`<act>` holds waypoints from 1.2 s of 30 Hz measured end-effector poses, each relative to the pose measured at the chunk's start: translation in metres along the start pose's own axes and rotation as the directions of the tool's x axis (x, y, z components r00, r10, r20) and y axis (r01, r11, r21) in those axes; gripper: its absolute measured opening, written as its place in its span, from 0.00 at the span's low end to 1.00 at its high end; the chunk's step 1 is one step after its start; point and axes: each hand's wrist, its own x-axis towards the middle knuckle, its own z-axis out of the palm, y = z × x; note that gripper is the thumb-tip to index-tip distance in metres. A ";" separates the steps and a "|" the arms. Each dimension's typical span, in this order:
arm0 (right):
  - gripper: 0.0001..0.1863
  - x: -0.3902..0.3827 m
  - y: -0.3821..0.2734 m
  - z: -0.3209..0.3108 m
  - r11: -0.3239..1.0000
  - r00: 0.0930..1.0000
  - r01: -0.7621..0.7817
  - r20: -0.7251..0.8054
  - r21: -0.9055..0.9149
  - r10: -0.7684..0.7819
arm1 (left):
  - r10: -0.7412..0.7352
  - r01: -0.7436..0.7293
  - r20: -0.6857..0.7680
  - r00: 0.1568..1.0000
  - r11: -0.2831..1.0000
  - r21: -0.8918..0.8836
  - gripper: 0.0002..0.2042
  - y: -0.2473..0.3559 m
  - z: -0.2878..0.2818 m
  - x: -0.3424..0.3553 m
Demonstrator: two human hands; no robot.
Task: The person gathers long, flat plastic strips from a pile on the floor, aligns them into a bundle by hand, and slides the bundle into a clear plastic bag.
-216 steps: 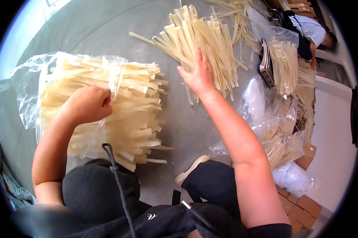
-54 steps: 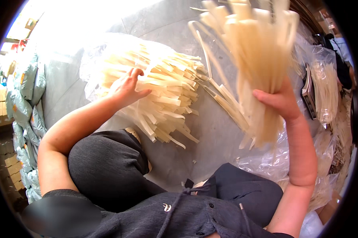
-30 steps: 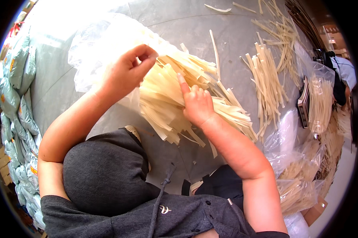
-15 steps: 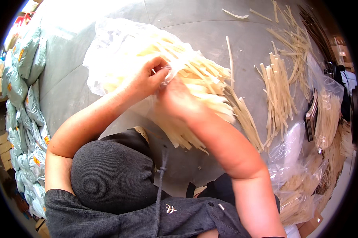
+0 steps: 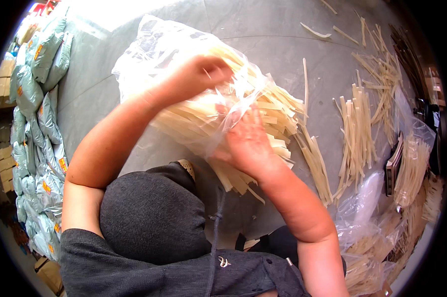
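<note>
Puffy packs [image 5: 40, 133]: piled up at 9 o'clock, shiny and grey-green.
Clear bag [image 5: 156, 47]: on the grey floor [image 5: 94, 114], from 11 o'clock in toward the middle, around a big bunch of pale strips [image 5: 282, 114]. The strip ends poke out toward 2 o'clock.
Left hand [image 5: 203, 76]: at 12 o'clock, over the bunch. Its fingers curl but look blurry, so I can't tell if its grip pinches any plastic.
Right hand [image 5: 249, 141]: just off the middle, toward 2 o'clock. Its grip is spread, fingers out over the bunch, with clear plastic across them.
Bagging done: most of this bunch seems to be inside the plastic.
Bagging left: the bunch's ends are bare, so I think it is only partly done.
Loose strips [image 5: 313, 162]: at 3 o'clock, near the bunch, outside the bag.
Strip pile [image 5: 358, 133]: farther out at 3 o'clock, not bagged.
Bagged strips [image 5: 411, 171]: past the pile, just under 3 o'clock.
</note>
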 end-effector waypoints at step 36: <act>0.37 -0.234 0.339 -0.042 0.491 0.565 -0.804 -0.175 -0.334 0.806 | 0.235 -0.243 0.091 0.968 0.767 0.595 0.26 0.008 0.085 -0.020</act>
